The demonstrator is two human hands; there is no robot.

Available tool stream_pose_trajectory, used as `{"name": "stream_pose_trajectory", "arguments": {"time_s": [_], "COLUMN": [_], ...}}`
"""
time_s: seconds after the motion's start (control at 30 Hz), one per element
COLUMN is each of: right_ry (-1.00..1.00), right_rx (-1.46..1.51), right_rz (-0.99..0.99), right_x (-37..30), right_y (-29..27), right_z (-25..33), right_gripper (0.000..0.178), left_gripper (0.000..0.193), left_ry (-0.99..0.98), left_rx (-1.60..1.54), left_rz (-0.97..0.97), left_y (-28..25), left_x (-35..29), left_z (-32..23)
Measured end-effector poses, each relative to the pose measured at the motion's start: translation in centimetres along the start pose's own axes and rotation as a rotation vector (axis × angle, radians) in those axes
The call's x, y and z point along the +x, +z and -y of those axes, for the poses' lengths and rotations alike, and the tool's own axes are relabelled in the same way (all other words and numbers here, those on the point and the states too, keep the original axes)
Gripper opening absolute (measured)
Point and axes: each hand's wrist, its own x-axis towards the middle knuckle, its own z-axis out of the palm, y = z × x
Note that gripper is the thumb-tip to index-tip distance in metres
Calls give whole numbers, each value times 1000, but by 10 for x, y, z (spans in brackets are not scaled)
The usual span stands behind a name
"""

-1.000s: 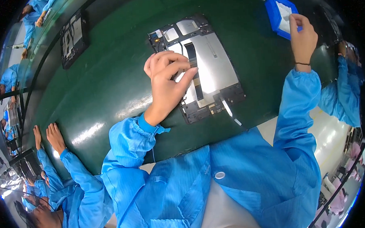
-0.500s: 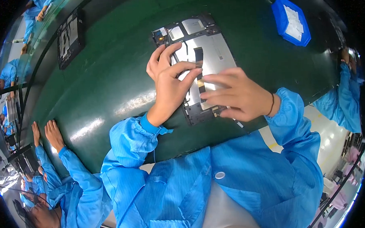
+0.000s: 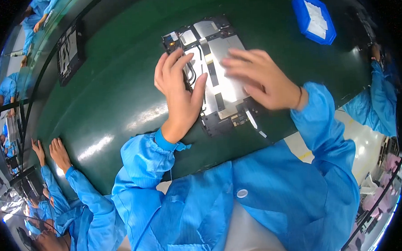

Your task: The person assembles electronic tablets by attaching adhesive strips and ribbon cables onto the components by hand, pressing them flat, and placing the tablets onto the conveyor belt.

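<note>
An opened flat electronic device (image 3: pixel 228 46), with silver metal plates in a black frame, lies on the table in front of me. Down its middle runs a dark flat strip (image 3: pixel 213 74) with a yellowish patch at its upper part. My left hand (image 3: pixel 176 84) rests along the device's left edge, fingers apart and thumb over the plate, close to thin black cables (image 3: pixel 191 74). Over the right side of the plate is my right hand (image 3: pixel 268 80), its stretched fingers blurred by motion and nothing visible in them. A slim white piece (image 3: pixel 252 119) sticks out past the device's near edge.
A blue tray (image 3: pixel 302 20) of white pieces stands at the far right of the green table (image 3: pixel 119 93). Another opened device (image 3: pixel 69 55) lies at the far left. A co-worker's hands (image 3: pixel 58 154) rest on the table's left edge.
My left thumb and fingers have come off the dark strip and moved left, spreading. My right hand has shifted up and away from the strip, uncovering the slim white piece.
</note>
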Motion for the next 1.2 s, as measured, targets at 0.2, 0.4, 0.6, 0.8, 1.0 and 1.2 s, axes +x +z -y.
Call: {"name": "stream_pose_trajectory", "arguments": {"time_s": [0.2, 0.4, 0.6, 0.8, 1.0, 1.2], "right_ry": [-68, -38, 55, 130, 147, 502], "right_rx": [2, 22, 97, 346, 276, 243], "right_rz": [73, -208, -236, -225, -217, -560], "right_x": [-39, -25, -24, -24, -20, -17], "right_y": [7, 24, 26, 16, 16, -11], "right_z": [28, 31, 33, 34, 31, -5], "right_gripper": [37, 26, 28, 20, 7, 8], "left_gripper": [28, 29, 24, 21, 20, 17], "left_ry": [266, 568, 648, 762, 952, 681], "left_rx": [-34, -24, 59, 199, 240, -18], "left_rz": [-25, -69, -87, -56, 58, 82], "left_y": [-10, -4, -6, -10, -15, -13], "left_x": [-8, -24, -19, -21, -18, -14], "left_z": [-21, -43, -44, -40, -39, -45]}}
